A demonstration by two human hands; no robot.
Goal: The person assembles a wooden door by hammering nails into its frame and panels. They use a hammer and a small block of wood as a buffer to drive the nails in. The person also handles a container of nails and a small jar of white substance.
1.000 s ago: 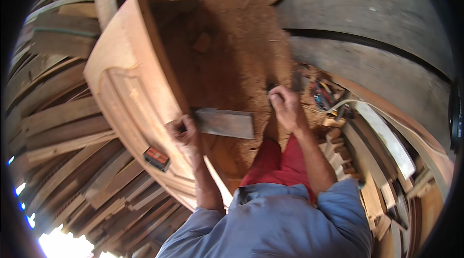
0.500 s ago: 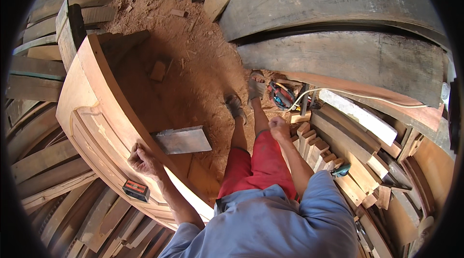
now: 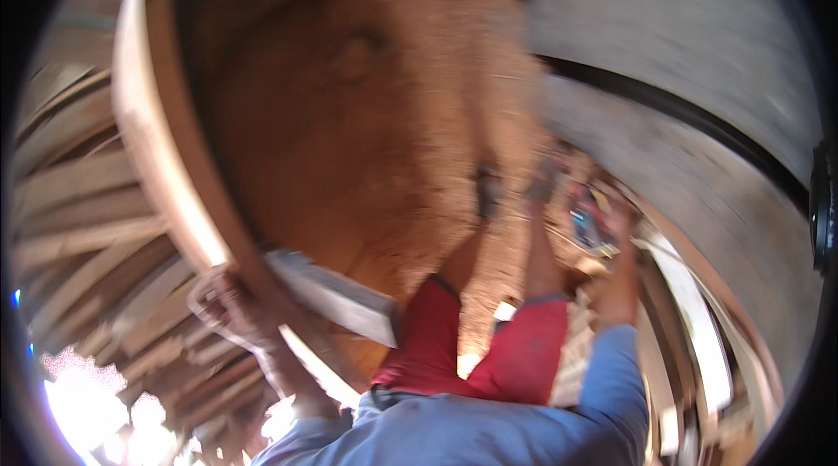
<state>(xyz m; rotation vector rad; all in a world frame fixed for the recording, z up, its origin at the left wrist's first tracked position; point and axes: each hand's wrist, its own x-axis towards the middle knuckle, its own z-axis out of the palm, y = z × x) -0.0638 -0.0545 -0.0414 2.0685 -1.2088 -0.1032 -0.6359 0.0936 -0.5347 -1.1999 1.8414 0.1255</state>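
Note:
My left hand (image 3: 229,304) is at the near left, by the edge of a large curved wooden panel (image 3: 144,117). Motion smears its fingers, so I cannot tell whether it touches the panel. On the right, my right hand (image 3: 620,215) reaches forward and down beside a cluster of red, blue and black tools (image 3: 588,215) on the ground. Blur hides its fingers and anything in them. Between the panel and my legs lies a grey board (image 3: 336,298).
Big grey planks (image 3: 663,21) stand at the far right. A pale board (image 3: 690,309) and short wood pieces (image 3: 572,370) lie to my right. Stacked lumber (image 3: 78,182) fills the left side. My feet stand on sawdust-covered ground (image 3: 445,134).
The view has swung and blurred. My right hand has gone from beside my thigh out to the tools. My left hand stays by the panel; the black and red block there is out of sight.

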